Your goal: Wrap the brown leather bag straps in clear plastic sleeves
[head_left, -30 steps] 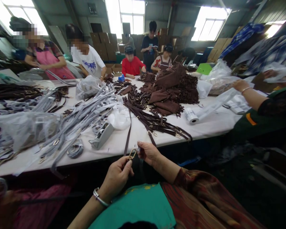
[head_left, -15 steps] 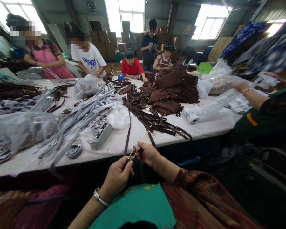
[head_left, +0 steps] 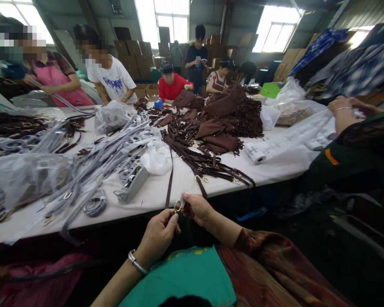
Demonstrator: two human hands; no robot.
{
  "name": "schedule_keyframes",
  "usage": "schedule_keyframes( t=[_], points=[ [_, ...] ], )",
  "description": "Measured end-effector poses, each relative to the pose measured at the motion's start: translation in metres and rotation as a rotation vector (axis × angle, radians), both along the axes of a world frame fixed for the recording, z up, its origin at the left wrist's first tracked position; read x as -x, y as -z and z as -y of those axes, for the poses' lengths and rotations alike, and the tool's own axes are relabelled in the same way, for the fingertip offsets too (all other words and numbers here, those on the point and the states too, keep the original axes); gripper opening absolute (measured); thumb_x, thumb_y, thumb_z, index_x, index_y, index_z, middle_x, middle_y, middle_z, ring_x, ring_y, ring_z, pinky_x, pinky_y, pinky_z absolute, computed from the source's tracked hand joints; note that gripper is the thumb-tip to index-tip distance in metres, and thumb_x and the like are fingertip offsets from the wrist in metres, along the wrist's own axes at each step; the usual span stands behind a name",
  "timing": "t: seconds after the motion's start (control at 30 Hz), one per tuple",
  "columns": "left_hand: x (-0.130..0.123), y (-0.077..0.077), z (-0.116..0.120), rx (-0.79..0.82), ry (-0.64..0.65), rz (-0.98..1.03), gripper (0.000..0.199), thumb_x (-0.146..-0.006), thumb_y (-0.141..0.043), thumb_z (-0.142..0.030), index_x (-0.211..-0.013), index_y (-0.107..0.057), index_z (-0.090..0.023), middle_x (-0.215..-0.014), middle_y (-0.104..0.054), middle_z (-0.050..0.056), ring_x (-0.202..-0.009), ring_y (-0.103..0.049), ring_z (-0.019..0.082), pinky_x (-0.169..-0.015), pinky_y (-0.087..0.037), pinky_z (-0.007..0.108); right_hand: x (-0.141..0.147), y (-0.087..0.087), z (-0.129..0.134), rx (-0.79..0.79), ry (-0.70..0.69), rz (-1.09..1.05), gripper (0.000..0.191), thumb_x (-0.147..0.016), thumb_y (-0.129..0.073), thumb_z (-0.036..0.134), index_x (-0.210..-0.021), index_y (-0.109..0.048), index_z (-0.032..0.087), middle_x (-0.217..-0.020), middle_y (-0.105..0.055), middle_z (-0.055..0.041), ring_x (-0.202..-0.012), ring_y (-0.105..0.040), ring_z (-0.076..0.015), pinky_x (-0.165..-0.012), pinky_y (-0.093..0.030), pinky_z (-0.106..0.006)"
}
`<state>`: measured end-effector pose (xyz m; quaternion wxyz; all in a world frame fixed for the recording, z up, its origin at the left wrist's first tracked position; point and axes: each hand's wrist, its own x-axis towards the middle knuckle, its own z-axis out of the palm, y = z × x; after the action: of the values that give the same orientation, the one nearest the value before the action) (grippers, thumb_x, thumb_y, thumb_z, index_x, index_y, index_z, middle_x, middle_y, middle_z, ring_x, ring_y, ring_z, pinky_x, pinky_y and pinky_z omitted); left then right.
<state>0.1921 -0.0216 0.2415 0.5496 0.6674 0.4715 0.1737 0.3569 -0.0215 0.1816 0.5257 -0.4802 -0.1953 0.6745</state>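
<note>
Just off the table's front edge, my left hand (head_left: 160,233) is closed, pinching a gold metal clasp (head_left: 178,207) between thumb and fingers. A thin dark brown strap (head_left: 170,179) runs from the table down to this hand. My right hand (head_left: 199,209) is closed at the other side of the clasp, its fingertips on a small white piece (head_left: 181,199), which looks like thin film or paper. That piece lies against the clasp's upper part. The fingers partly hide both.
A grey tape dispenser (head_left: 132,184) and a coiled grey strap (head_left: 95,204) lie left of my hands. Ahead are brown straps (head_left: 211,164) and brown fringed pouches (head_left: 230,111). A white plastic roll (head_left: 255,154) lies right. A co-worker's hands (head_left: 342,104) are at the right; others work across the table.
The white piece has moved from beside the clasp onto its upper part. My hands stay close together. The co-worker's hands at the right have come together, and the view has shifted slightly.
</note>
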Motion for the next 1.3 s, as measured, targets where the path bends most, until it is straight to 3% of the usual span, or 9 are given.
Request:
schedule_keyframes(
  t=[0.17, 0.37, 0.43, 0.5, 0.57, 0.7, 0.9, 1.1, 1.3],
  points=[
    [-0.004, 0.014, -0.007, 0.065, -0.007, 0.036, 0.036, -0.088, -0.053, -0.050, -0.079, -0.061, -0.016, -0.062, -0.063, 0.002, -0.041, -0.044, 0.009, -0.040, -0.031, 0.020, 0.002, -0.002, 0.006, -0.069, -0.037, 0.025, 0.042, -0.076, -0.069, 0.054, -0.070, -0.064, 0.013, -0.058, -0.057, -0.0008, -0.051, -0.048, -0.0101, -0.050, -0.035, -0.023],
    [-0.009, 0.018, -0.013, 0.093, 0.017, 0.099, 0.039, -0.088, -0.052, -0.053, -0.082, -0.059, -0.015, -0.061, -0.062, 0.002, -0.038, -0.046, 0.010, -0.038, -0.033, 0.021, 0.004, -0.014, 0.008, -0.123, -0.017, 0.275, 0.048, -0.069, -0.074, 0.058, -0.057, -0.057, 0.014, -0.048, -0.049, 0.0017, -0.046, -0.041, -0.0087, -0.048, -0.029, -0.025],
    [-0.005, 0.020, -0.020, 0.022, 0.123, 0.165, 0.039, -0.088, -0.054, -0.052, -0.091, -0.063, -0.014, -0.073, -0.067, 0.006, -0.054, -0.059, 0.015, -0.049, -0.046, 0.024, 0.002, -0.022, 0.006, -0.145, 0.034, 0.285, 0.050, -0.069, -0.074, 0.058, -0.053, -0.055, 0.015, -0.047, -0.047, 0.0021, -0.045, -0.038, -0.0082, -0.048, -0.027, -0.025],
    [-0.001, 0.026, -0.031, -0.076, 0.279, 0.237, 0.038, -0.087, -0.059, -0.049, -0.104, -0.067, -0.015, -0.094, -0.072, 0.010, -0.084, -0.067, 0.023, -0.075, -0.054, 0.030, -0.003, -0.034, 0.002, -0.203, 0.089, 0.296, 0.049, -0.070, -0.073, 0.057, -0.053, -0.057, 0.014, -0.047, -0.049, 0.0015, -0.045, -0.039, -0.0084, -0.048, -0.028, -0.025],
    [0.002, 0.036, -0.043, -0.130, 0.409, 0.278, 0.042, -0.085, -0.062, -0.047, -0.114, -0.066, -0.018, -0.111, -0.070, 0.010, -0.105, -0.063, 0.028, -0.095, -0.049, 0.036, -0.010, -0.049, 0.000, -0.276, 0.137, 0.334, 0.046, -0.072, -0.073, 0.054, -0.056, -0.061, 0.012, -0.049, -0.052, 0.0000, -0.047, -0.042, -0.0092, -0.050, -0.030, -0.026],
    [-0.003, 0.058, -0.056, -0.139, 0.527, 0.264, 0.053, -0.082, -0.066, -0.048, -0.126, -0.062, -0.019, -0.120, -0.068, 0.010, -0.114, -0.059, 0.031, -0.103, -0.044, 0.041, -0.034, -0.077, 0.001, -0.398, 0.253, 0.350, 0.041, -0.075, -0.072, 0.049, -0.058, -0.064, 0.012, -0.052, -0.055, -0.0007, -0.050, -0.043, -0.0092, -0.051, -0.030, -0.026],
    [-0.024, 0.058, -0.036, -0.151, 0.654, 0.171, 0.037, -0.085, -0.063, -0.046, -0.106, -0.070, -0.017, -0.104, -0.069, 0.009, -0.099, -0.062, 0.026, -0.093, -0.046, 0.036, -0.085, -0.095, 0.018, -0.398, 0.486, 0.187, 0.035, -0.068, -0.078, 0.045, -0.064, -0.064, 0.013, -0.056, -0.057, 0.0004, -0.050, -0.043, -0.0082, -0.048, -0.031, -0.024],
    [-0.058, 0.044, -0.008, -0.105, 0.752, 0.194, 0.034, -0.087, -0.061, -0.047, -0.088, -0.069, -0.014, -0.092, -0.063, 0.007, -0.087, -0.058, 0.020, -0.082, -0.045, 0.030, -0.121, -0.078, 0.043, -0.283, 0.630, 0.011, 0.029, -0.062, -0.080, 0.036, -0.065, -0.061, 0.015, -0.053, -0.057, 0.0026, -0.045, -0.044, -0.0082, -0.040, -0.032, -0.022],
    [-0.049, 0.035, 0.048, 0.259, 0.540, 0.210, 0.041, -0.096, -0.040, -0.053, -0.085, -0.053, -0.016, -0.066, -0.053, 0.000, -0.056, -0.046, 0.010, -0.054, -0.037, 0.022, -0.146, -0.053, 0.064, -0.147, 0.681, -0.085, 0.023, -0.067, -0.077, 0.029, -0.069, -0.058, 0.016, -0.053, -0.056, 0.0043, -0.042, -0.044, -0.0070, -0.038, -0.033, -0.020]
  ],
)
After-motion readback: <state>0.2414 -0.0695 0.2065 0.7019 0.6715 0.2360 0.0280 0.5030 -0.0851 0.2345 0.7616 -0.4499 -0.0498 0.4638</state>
